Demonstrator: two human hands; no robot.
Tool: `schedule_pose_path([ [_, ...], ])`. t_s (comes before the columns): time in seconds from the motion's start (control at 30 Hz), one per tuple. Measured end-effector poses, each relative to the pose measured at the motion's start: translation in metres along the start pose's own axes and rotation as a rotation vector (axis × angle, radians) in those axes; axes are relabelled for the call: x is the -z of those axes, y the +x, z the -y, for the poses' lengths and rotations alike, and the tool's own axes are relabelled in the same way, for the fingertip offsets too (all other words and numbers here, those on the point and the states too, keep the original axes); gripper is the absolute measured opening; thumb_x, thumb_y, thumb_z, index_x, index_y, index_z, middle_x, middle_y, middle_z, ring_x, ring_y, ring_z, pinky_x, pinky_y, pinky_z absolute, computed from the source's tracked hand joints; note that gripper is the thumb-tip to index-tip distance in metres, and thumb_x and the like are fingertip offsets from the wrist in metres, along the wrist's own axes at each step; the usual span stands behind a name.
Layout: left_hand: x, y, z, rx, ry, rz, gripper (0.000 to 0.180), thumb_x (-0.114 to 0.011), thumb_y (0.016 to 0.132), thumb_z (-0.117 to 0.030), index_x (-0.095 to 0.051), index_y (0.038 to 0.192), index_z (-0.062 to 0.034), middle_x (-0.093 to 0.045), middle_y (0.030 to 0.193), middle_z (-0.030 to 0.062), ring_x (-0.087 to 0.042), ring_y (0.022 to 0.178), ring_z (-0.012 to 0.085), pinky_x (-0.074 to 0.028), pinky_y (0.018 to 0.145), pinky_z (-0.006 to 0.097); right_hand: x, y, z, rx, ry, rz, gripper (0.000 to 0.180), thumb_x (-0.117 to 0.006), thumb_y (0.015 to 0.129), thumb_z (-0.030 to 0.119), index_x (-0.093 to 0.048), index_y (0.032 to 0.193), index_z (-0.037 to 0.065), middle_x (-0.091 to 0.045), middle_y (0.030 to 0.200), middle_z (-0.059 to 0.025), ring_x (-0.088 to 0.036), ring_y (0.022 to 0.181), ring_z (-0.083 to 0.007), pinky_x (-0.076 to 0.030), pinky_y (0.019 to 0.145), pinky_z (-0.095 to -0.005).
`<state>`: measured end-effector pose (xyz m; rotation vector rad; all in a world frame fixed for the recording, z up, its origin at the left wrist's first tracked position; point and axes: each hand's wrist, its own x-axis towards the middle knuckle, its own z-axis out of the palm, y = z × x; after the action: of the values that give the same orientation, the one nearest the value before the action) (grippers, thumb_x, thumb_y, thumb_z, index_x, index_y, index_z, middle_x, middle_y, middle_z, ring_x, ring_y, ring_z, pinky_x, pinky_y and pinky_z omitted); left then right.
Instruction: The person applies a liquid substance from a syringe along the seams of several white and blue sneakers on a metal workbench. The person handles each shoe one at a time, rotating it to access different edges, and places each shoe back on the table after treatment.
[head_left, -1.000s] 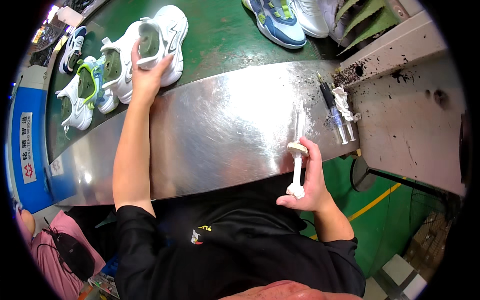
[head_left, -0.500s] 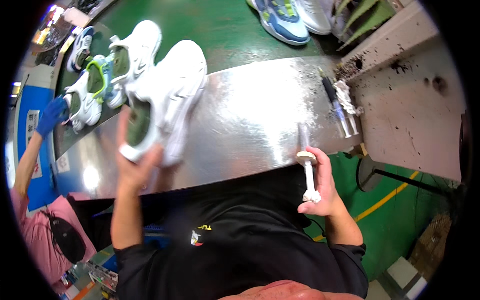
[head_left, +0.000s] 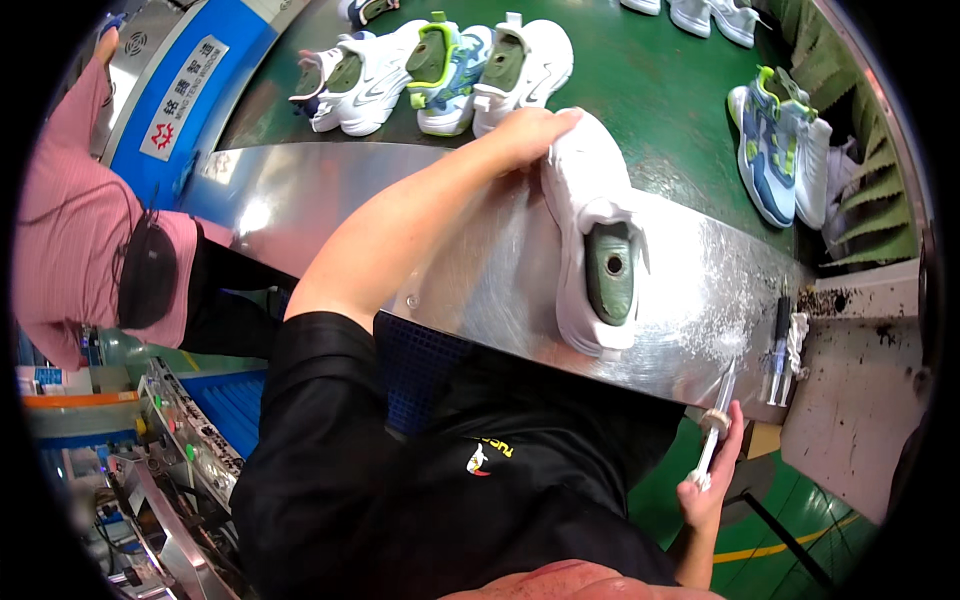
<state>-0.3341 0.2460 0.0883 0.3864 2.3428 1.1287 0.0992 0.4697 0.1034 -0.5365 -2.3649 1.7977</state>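
A white sneaker (head_left: 572, 250) rests on the metal-topped bench edge (head_left: 480, 270), its heel toward me and toe away. Inside its collar is a green shoe last (head_left: 609, 280) with a round hole. My left hand (head_left: 535, 138) reaches across and is closed on the sneaker's toe end; some fingers are hidden. To the right, at the front edge, my right hand (head_left: 715, 478) is closed around a clear syringe (head_left: 719, 418) with a white plunger. Its tip points away from me, over the metal, apart from the sneaker.
Several lasted sneakers (head_left: 378, 85) stand at the far left on the green belt (head_left: 660, 120). A blue-and-white sneaker (head_left: 770, 160) stands far right. More syringes (head_left: 780, 345) and crumpled white paper (head_left: 797, 340) lie beside a stained panel (head_left: 850, 400). A co-worker in pink (head_left: 90, 210) is left.
The view has turned left. My left hand has shifted from the sneaker's heel to its toe, and the sneaker sits closer to the syringe. My right hand keeps the syringe.
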Motion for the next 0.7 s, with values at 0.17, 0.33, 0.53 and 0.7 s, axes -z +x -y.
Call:
schedule_pose_path([
  [0.17,-0.023,-0.023,-0.024,-0.21,-0.83,0.04,0.061,-0.073,0.076,-0.023,-0.041,0.117,0.0098,-0.058,0.104,0.0175,-0.059,0.094,0.023,-0.05,0.08,0.035,-0.002,-0.006,0.014,-0.069,0.127,-0.006,0.129,-0.072,0.048,0.078,-0.027,0.137,-0.004,-0.045,0.118,-0.0115,-0.047,0.103,-0.0179,-0.037,0.087,-0.0286],
  [0.33,-0.01,-0.089,-0.052,-0.484,-1.167,0.181,0.047,-0.07,0.077,-0.013,-0.046,0.114,0.0032,-0.06,0.101,0.0111,-0.061,0.09,0.0161,-0.052,0.076,0.03,-0.009,0.027,0.051,0.064,0.649,0.091,0.128,-0.075,0.045,0.075,-0.025,0.137,0.002,-0.045,0.12,-0.0132,-0.047,0.089,-0.0174,-0.037,0.068,-0.0287],
  [0.53,0.001,-0.128,-0.022,-0.533,-1.309,0.2,0.057,-0.068,0.072,-0.004,-0.047,0.126,-0.0058,-0.06,0.109,0.007,-0.059,0.1,0.0168,-0.048,0.087,0.031,-0.032,0.079,0.117,0.215,0.971,0.445,0.115,-0.067,0.055,0.078,-0.028,0.137,0.008,-0.051,0.112,-0.015,-0.049,0.087,-0.0214,-0.035,0.071,-0.0336],
  [0.7,0.001,-0.137,-0.023,-0.622,-1.313,0.286,0.071,-0.077,0.066,-0.001,-0.044,0.129,-0.0088,-0.059,0.111,0.0048,-0.056,0.104,0.0158,-0.046,0.091,0.033,-0.056,0.095,0.161,0.264,1.023,0.564,0.106,-0.063,0.056,0.081,-0.037,0.13,0.008,-0.056,0.098,-0.0179,-0.05,0.078,-0.0228,-0.033,0.065,-0.0352],
])
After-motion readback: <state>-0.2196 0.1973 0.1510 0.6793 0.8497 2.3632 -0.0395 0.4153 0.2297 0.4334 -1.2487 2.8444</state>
